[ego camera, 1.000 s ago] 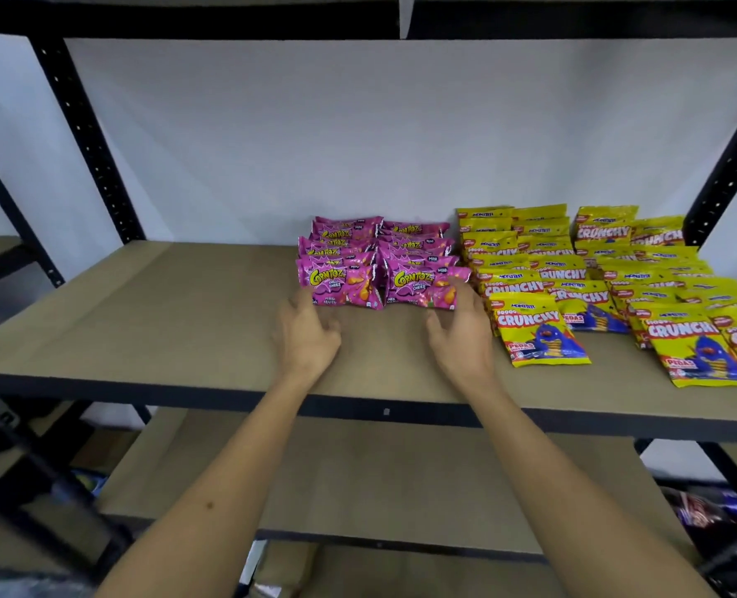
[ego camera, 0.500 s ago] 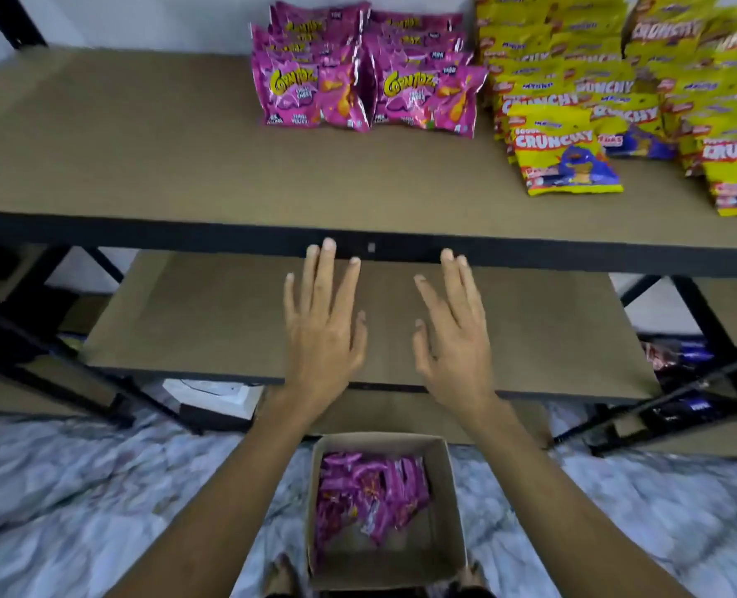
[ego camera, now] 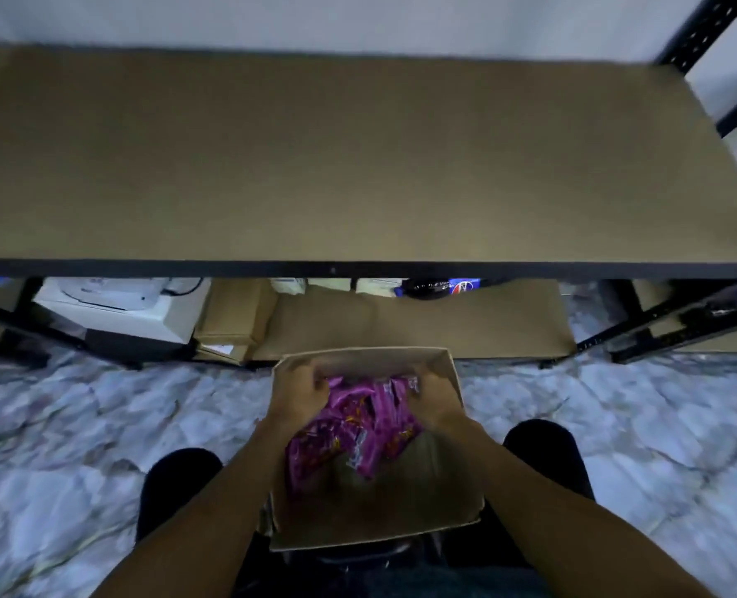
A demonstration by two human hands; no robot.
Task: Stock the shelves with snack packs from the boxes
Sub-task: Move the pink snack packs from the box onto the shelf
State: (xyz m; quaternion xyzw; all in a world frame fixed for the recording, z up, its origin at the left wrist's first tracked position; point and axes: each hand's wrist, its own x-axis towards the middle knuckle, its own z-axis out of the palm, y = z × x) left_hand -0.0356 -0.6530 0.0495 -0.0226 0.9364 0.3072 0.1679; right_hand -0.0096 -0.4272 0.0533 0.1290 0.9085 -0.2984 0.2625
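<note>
An open cardboard box (ego camera: 453,373) sits on the floor between my knees, with several pink snack packs (ego camera: 353,429) inside. My left hand (ego camera: 299,394) is in the box at the left side of the packs, fingers curled onto them. On the right side of the same bunch my right hand (ego camera: 433,401) presses in. Both hands close around the pile from either side. A bare brown shelf board (ego camera: 358,157) fills the upper half of the view.
A black shelf rail (ego camera: 358,268) runs across the middle. Under it stand a white appliance (ego camera: 116,308), brown cartons (ego camera: 237,317) and a flat cardboard sheet (ego camera: 422,325). Black uprights (ego camera: 677,321) stand at right. The floor (ego camera: 77,446) is marbled grey.
My head has tipped down from the stocked shelf to the box on the floor. Both hands dropped from the shelf edge into the box and closed onto the pink packs.
</note>
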